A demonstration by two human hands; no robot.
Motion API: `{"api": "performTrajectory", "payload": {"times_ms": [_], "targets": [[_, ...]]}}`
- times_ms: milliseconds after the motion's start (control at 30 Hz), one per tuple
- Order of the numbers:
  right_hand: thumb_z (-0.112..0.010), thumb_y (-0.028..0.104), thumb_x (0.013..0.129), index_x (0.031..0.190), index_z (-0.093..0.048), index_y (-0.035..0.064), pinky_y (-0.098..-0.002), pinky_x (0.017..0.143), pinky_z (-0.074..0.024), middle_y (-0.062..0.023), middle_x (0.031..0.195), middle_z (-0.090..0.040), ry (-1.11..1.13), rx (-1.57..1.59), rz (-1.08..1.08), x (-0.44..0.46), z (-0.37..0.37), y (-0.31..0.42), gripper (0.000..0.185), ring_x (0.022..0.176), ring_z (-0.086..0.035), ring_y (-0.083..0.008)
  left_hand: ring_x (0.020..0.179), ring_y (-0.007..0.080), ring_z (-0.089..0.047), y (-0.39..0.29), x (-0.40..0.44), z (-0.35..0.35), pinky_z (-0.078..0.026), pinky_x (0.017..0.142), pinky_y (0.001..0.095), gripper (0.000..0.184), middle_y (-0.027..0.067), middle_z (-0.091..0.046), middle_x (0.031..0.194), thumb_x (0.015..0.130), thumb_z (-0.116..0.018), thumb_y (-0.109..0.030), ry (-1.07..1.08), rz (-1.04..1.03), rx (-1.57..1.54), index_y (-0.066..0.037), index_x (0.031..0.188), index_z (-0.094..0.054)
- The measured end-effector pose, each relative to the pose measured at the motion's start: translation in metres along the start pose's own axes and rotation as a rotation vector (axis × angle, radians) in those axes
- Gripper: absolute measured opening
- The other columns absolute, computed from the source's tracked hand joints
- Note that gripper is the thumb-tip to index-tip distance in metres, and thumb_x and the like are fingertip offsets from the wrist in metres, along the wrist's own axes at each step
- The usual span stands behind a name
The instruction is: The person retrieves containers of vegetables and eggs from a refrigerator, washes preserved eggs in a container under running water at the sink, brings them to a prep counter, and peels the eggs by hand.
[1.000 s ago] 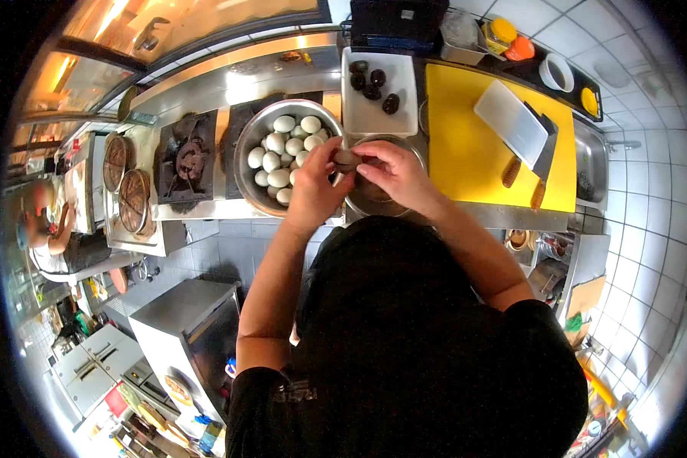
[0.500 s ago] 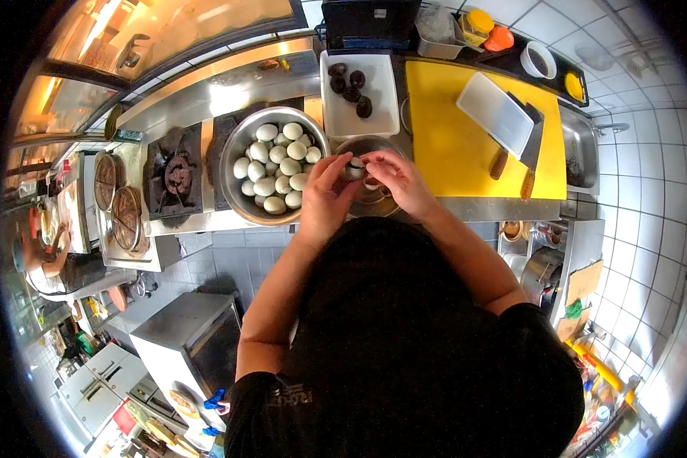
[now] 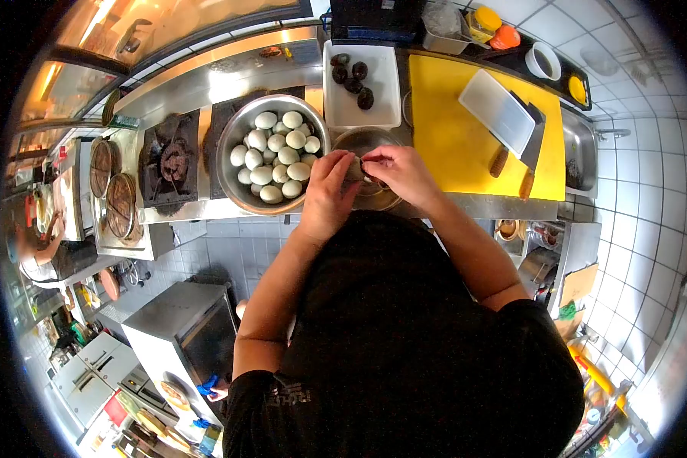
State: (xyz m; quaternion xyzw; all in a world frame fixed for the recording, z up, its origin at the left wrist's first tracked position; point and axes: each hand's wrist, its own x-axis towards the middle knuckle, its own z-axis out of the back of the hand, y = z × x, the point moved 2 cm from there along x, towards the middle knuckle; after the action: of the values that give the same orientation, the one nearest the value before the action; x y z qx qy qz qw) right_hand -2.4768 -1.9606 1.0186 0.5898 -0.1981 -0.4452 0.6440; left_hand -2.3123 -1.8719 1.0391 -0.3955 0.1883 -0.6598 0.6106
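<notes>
Over a smaller metal bowl point(image 3: 382, 200), my left hand point(image 3: 330, 195) and my right hand point(image 3: 404, 175) meet with fingers pinched around a preserved egg point(image 3: 356, 169). Most of the egg is hidden by the fingers; bits of shell show at it and in the bowl. To the left, a large steel bowl point(image 3: 225, 179) holds several pale, unpeeled eggs point(image 3: 266, 120). Behind my hands, a white tray point(image 3: 385, 91) carries several dark, peeled eggs point(image 3: 353, 85).
On the right lies a yellow cutting board point(image 3: 443, 137) with a translucent white lid point(image 3: 496, 111) and two wooden-handled knives point(image 3: 527, 183). A sink point(image 3: 580, 164) is beyond it. Left of the large bowl is a gas burner point(image 3: 174, 162). Another person point(image 3: 42, 256) stands far left.
My right-hand fingers have shifted slightly on the egg, and both hands remain over the small bowl. The whole view has tilted a little.
</notes>
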Motion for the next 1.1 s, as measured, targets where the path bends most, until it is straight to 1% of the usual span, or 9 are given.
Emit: {"api": "performTrajectory", "payload": {"times_ms": [133,233,333,533,633,733,867,967,1100], "targets": [[-0.066,0.015,0.095,0.108,-0.073,-0.0048,-0.0252,0.068,-0.0541,-0.0085,0.086,-0.074,0.024,-0.082,-0.004,-0.002,0.002,0.01,0.024,0.076,-0.068,-0.0116,0.112,0.0368,-0.06,-0.003,0.002,0.003,-0.051,0.095,0.0409,0.057,0.0179,-0.06,0.126,0.072,-0.079,0.004,0.008,0.002,0.023,-0.002,0.126,-0.061],[-0.066,0.016,0.096,0.109,-0.072,-0.006,-0.0253,0.071,-0.0567,-0.0107,0.091,-0.075,0.031,-0.006,-0.099,-0.001,0.001,0.005,0.026,0.08,-0.071,-0.0136,0.109,0.0406,-0.057,-0.001,0.0,0.001,-0.049,0.095,0.0456,0.058,0.0199,-0.058,0.125,0.07,-0.076,0.005,0.003,-0.009,-0.008,-0.001,0.125,-0.058],[-0.066,0.015,0.094,0.103,-0.073,-0.0052,-0.0274,0.067,-0.0586,-0.0126,0.087,-0.075,-0.024,0.213,-0.098,-0.004,-0.002,0.006,0.023,0.074,-0.072,-0.0153,0.113,0.0355,-0.061,-0.002,-0.001,0.001,-0.052,0.096,0.0398,0.055,0.0182,-0.059,0.126,0.074,-0.078,0.005,-0.015,0.002,0.01,-0.001,0.126,-0.059],[-0.064,0.012,0.096,0.114,-0.068,-0.0068,-0.0258,0.067,-0.0593,-0.0121,0.088,-0.073,-0.099,0.404,-0.118,0.003,-0.005,-0.02,0.026,0.075,-0.071,-0.0136,0.116,0.0212,-0.059,0.011,-0.009,-0.009,-0.05,0.099,0.0328,0.055,0.0134,-0.06,0.126,0.082,-0.075,0.005,0.009,0.408,-0.51,-0.001,0.131,-0.052],[-0.064,0.014,0.097,0.116,-0.067,-0.006,-0.0294,0.071,-0.0594,-0.0155,0.094,-0.073,-0.122,0.243,-0.087,0.005,0.001,-0.034,0.028,0.083,-0.073,-0.0167,0.117,0.0191,-0.058,0.028,-0.015,-0.021,-0.048,0.101,0.0322,0.058,0.0127,-0.059,0.126,0.085,-0.074,0.005,-0.001,0.432,-0.714,-0.001,0.135,-0.046],[-0.063,0.016,0.098,0.118,-0.067,-0.005,-0.0336,0.077,-0.0583,-0.019,0.102,-0.073,-0.192,-0.375,0.16,-0.005,0.004,-0.013,0.03,0.089,-0.073,-0.0206,0.116,0.0199,-0.058,0.036,-0.018,-0.025,-0.047,0.102,0.0324,0.061,0.0124,-0.059,0.122,0.085,-0.074,0.005,-0.035,0.469,-0.679,0.001,0.137,-0.042],[-0.064,0.017,0.099,0.13,-0.06,-0.0015,-0.0298,0.082,-0.0558,-0.0139,0.11,-0.071,0.018,0.035,0.019,-0.01,-0.011,-0.01,0.037,0.095,-0.07,-0.0156,0.109,0.0241,-0.061,0.029,-0.01,-0.025,-0.05,0.096,0.034,0.053,0.0132,-0.061,0.116,0.083,-0.077,0.0,-0.062,0.37,-0.459,0.0,0.129,-0.052],[-0.066,0.015,0.098,0.134,-0.056,-0.0026,-0.0284,0.083,-0.055,-0.0113,0.113,-0.069,-0.013,0.233,-0.008,-0.008,-0.018,-0.02,0.041,0.096,-0.067,-0.0146,0.106,0.0294,-0.062,0.016,0.0,-0.016,-0.052,0.092,0.0358,0.047,0.0162,-0.06,0.114,0.079,-0.08,-0.003,-0.036,0.27,-0.158,0.0,0.122,-0.059],[-0.068,0.013,0.096,0.132,-0.056,-0.0037,-0.0272,0.088,-0.0533,-0.009,0.112,-0.067,0.057,0.216,-0.019,-0.007,-0.024,-0.024,0.042,0.101,-0.065,-0.0137,0.103,0.034,-0.064,0.021,-0.004,-0.022,-0.054,0.088,0.0371,0.048,0.0201,-0.06,0.112,0.077,-0.082,-0.006,-0.052,0.213,-0.008,0.001,0.12,-0.061]]}}
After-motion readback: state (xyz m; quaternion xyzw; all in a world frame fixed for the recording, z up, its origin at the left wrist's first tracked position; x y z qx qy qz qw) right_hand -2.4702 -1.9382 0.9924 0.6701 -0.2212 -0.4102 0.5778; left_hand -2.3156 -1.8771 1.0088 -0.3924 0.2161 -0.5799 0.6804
